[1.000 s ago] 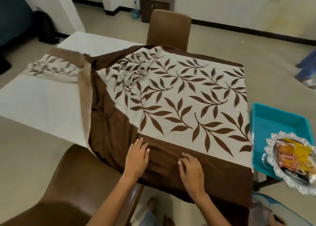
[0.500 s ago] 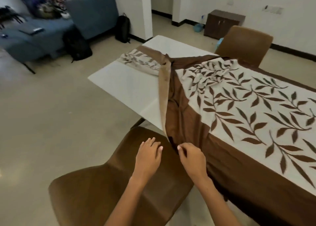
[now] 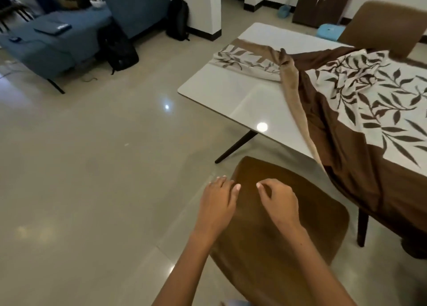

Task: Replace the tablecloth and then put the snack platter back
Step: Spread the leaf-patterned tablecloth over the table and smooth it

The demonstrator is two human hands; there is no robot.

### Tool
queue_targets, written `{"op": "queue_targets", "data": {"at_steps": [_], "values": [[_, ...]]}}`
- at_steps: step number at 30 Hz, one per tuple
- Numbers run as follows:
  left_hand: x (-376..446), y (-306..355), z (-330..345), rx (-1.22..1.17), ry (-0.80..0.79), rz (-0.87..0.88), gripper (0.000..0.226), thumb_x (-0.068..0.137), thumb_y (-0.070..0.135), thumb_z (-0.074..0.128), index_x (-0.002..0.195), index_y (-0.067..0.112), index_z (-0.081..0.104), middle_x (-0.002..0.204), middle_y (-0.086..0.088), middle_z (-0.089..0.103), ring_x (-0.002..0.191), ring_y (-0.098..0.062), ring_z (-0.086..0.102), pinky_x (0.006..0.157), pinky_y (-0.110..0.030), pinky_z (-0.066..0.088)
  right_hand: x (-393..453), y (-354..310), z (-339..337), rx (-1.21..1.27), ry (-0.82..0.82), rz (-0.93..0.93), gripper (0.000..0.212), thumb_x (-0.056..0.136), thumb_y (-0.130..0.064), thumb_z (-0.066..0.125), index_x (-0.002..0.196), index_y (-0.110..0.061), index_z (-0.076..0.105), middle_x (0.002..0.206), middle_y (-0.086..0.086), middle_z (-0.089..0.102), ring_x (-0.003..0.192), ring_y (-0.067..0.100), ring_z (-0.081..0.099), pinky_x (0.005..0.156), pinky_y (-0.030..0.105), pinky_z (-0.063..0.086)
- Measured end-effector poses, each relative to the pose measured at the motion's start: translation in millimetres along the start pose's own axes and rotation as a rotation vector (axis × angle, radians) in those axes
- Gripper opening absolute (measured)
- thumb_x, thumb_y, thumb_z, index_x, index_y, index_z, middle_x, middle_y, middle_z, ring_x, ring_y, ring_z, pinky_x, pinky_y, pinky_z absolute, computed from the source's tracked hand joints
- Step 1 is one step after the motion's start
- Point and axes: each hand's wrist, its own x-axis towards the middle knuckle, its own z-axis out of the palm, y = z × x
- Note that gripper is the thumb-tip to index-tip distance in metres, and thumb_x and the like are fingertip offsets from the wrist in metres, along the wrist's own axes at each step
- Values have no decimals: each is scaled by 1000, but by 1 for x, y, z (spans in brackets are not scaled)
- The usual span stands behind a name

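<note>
Brown leaf-print tablecloth half-spread, white table part bare | my left hand, right hand loose, empty | platter unseen, still to return

Brown leaf-print tablecloth half-spread, bunched

The table stands to the right, with the tablecloth spread over its right part and hanging over the near edge; the left part of the tabletop lies bare. A folded-back flap of the cloth rests on the table's far left area. One chair sits in front of the table's near edge, and both hands, the left hand and the right hand, are above its back (contact cannot be told). A second chair stands behind the table. A sofa lies far left, with a backpack on the floor beside it and a cabinet behind the table against the far wall.
</note>
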Motion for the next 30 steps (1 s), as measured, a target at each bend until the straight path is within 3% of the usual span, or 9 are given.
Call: {"op": "queue_targets", "data": {"at_steps": [4,9,12,16,20,26,30], "values": [[25,-26,-29,-9,-36,35,88,79,60,-4,136,16,48,144,-2,45,136,-15,35,113,-25,18,26,-35,26,-4,46,39,18,92,-26,57,101,-15,69,99,0,68,85,10,61,66,13,37],[81,-77,-54,69,-92,162,77,91,58,3,133,15,50,144,-5,45,137,-17,35,115,-31,16,70,-73,61,-12,124,103,18,91,-23,59,102,-13,69,99,1,69,85,11,62,70,14,40],[128,-109,-70,128,-113,248,77,94,53,1,125,12,58,136,-9,53,129,-22,46,110,-36,29,109,-93,85,-36,132,170,15,91,-23,58,96,-15,69,92,0,67,75,6,56,65,14,42],[197,-143,-103,152,-205,351,74,99,47,4,114,9,65,124,-13,62,117,-26,57,100,-43,42,172,-126,108,-59,156,238,19,93,-25,54,94,-12,68,91,2,66,80,18,62,70,34,53],[272,-170,-129,118,-195,422,62,95,44,17,123,8,60,136,-14,53,129,-27,46,109,-39,32,235,-157,126,-45,223,304,21,94,-27,53,98,-13,69,96,2,67,85,19,63,71,32,50],[396,-203,-154,35,-284,511,76,86,53,7,133,12,51,148,-8,38,140,-20,29,112,-24,7,333,-179,155,-45,309,422,23,95,-28,52,103,-14,69,104,-1,68,91,16,63,75,24,46],[495,-225,-157,73,-358,609,70,88,51,13,126,13,58,143,-8,46,135,-22,39,111,-27,14,406,-187,176,-101,372,519,21,94,-26,52,99,-14,69,103,-1,69,89,18,64,73,27,47]]}}
